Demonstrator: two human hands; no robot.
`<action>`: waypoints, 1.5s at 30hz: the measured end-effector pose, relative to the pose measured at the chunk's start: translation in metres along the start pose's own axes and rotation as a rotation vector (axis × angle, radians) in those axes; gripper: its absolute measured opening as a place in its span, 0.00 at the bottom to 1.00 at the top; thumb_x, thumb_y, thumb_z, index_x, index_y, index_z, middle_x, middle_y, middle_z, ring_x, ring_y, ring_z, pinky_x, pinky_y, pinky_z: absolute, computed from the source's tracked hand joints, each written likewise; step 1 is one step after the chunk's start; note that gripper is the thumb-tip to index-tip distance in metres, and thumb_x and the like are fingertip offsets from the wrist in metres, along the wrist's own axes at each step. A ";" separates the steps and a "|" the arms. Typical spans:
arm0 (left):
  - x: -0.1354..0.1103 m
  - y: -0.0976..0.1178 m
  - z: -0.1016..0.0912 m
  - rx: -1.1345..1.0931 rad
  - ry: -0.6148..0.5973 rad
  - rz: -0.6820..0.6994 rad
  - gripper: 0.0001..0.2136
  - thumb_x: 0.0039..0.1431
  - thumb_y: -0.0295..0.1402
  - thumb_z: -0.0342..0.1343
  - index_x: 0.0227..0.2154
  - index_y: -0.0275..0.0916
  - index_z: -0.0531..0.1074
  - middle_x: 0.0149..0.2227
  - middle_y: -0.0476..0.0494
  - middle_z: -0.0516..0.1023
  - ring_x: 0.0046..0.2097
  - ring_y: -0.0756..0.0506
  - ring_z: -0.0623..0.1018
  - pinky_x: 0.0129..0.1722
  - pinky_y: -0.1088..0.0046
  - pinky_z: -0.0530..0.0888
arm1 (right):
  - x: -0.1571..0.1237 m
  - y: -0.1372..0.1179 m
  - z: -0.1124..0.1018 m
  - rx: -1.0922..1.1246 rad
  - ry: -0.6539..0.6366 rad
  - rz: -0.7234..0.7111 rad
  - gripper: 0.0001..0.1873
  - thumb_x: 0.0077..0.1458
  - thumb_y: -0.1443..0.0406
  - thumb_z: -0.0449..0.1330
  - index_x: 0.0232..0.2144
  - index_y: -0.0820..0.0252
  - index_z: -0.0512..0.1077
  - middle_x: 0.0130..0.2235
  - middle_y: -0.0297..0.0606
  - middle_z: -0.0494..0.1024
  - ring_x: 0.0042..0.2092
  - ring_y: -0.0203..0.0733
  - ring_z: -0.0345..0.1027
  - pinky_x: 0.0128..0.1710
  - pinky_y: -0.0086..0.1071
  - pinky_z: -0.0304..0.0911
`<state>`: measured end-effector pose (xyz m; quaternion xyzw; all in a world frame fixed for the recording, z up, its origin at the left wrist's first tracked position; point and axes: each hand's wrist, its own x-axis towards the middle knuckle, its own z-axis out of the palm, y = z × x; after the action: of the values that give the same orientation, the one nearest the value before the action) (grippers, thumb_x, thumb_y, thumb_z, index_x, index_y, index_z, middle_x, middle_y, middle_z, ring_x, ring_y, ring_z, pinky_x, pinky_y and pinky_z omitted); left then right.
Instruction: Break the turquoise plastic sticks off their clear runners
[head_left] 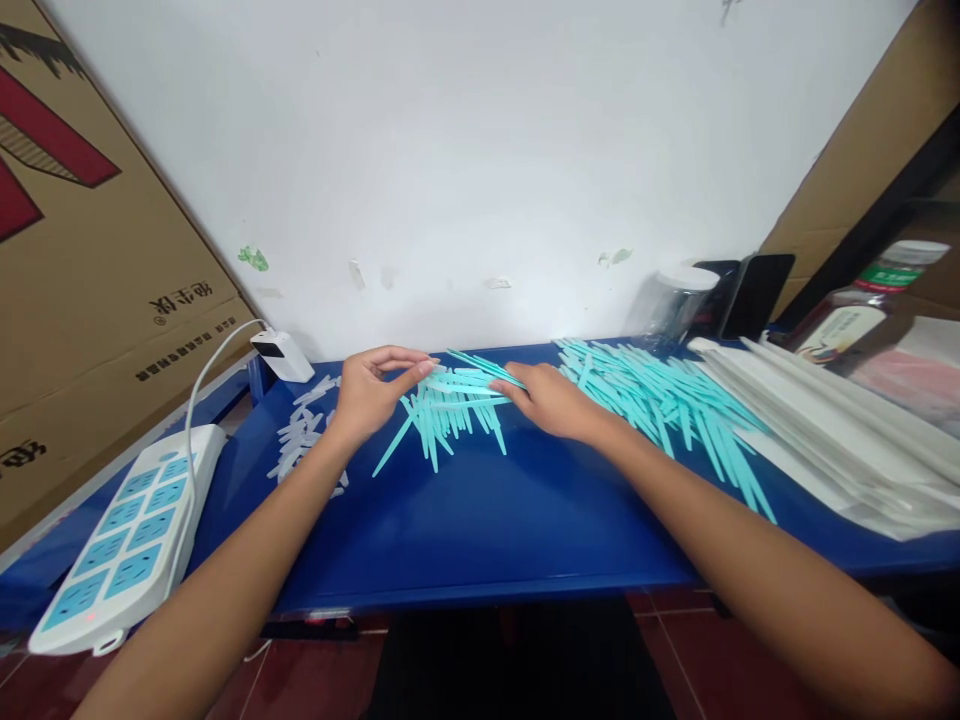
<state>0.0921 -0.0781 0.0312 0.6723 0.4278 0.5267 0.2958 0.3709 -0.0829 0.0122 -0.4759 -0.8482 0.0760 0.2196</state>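
Observation:
My right hand [551, 400] is wrapped round a small bundle of thin turquoise sticks [480, 378], whose ends point left. Thumb and fingertips of my left hand [379, 390] are pinched together at the left end of that bundle; what they grip is too small to make out. Under and between both hands, a loose heap of the same turquoise sticks [446, 425] lies on the blue table. A larger pile of turquoise sticks [660, 395] spreads beyond my right forearm. Small translucent whitish pieces [300, 430] lie left of my left hand, partly hidden by the wrist.
A white power strip [142, 535] with a cable and a white charger [281, 356] are on the left, near a large cardboard box [112, 250]. White sheets [840, 440], a lidded clear jar [675, 305] and a bottle [855, 310] stand right. A white wall [480, 180] backs the blue table [480, 530].

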 end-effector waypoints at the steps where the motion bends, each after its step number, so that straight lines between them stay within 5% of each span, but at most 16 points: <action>1: -0.002 0.000 0.003 0.031 -0.002 0.019 0.18 0.53 0.48 0.72 0.37 0.37 0.84 0.43 0.35 0.87 0.50 0.36 0.84 0.55 0.59 0.78 | 0.000 -0.001 0.000 0.002 -0.001 0.001 0.22 0.74 0.50 0.47 0.31 0.55 0.60 0.24 0.32 0.66 0.25 0.40 0.56 0.29 0.34 0.44; 16: -0.007 -0.016 0.015 -0.097 0.080 -0.161 0.21 0.47 0.49 0.75 0.37 0.37 0.85 0.39 0.37 0.87 0.39 0.39 0.84 0.40 0.64 0.80 | -0.001 -0.010 0.001 -0.016 -0.013 -0.014 0.19 0.75 0.52 0.49 0.33 0.56 0.62 0.24 0.32 0.67 0.25 0.40 0.56 0.29 0.34 0.41; 28: -0.007 -0.013 0.013 -0.019 -0.077 -0.148 0.18 0.49 0.49 0.73 0.34 0.39 0.86 0.40 0.38 0.87 0.45 0.36 0.84 0.44 0.62 0.80 | -0.004 -0.015 -0.003 -0.072 -0.024 -0.025 0.20 0.75 0.52 0.49 0.33 0.56 0.63 0.25 0.34 0.68 0.25 0.40 0.56 0.29 0.35 0.39; 36: -0.006 -0.006 0.006 0.000 -0.322 -0.206 0.14 0.49 0.46 0.74 0.34 0.42 0.87 0.38 0.38 0.87 0.44 0.36 0.84 0.44 0.60 0.81 | -0.006 -0.019 0.004 -0.072 -0.088 -0.088 0.20 0.74 0.51 0.49 0.33 0.56 0.64 0.23 0.32 0.65 0.24 0.38 0.50 0.28 0.35 0.38; 45: -0.004 -0.012 0.006 -0.035 -0.331 -0.254 0.15 0.51 0.47 0.73 0.35 0.42 0.86 0.41 0.38 0.87 0.47 0.37 0.83 0.49 0.60 0.79 | -0.007 -0.022 0.006 -0.067 -0.063 -0.063 0.20 0.74 0.50 0.49 0.34 0.56 0.63 0.23 0.32 0.66 0.23 0.39 0.51 0.28 0.35 0.39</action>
<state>0.0949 -0.0761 0.0177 0.6851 0.4455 0.3749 0.4378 0.3538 -0.0999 0.0123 -0.4533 -0.8714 0.0557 0.1792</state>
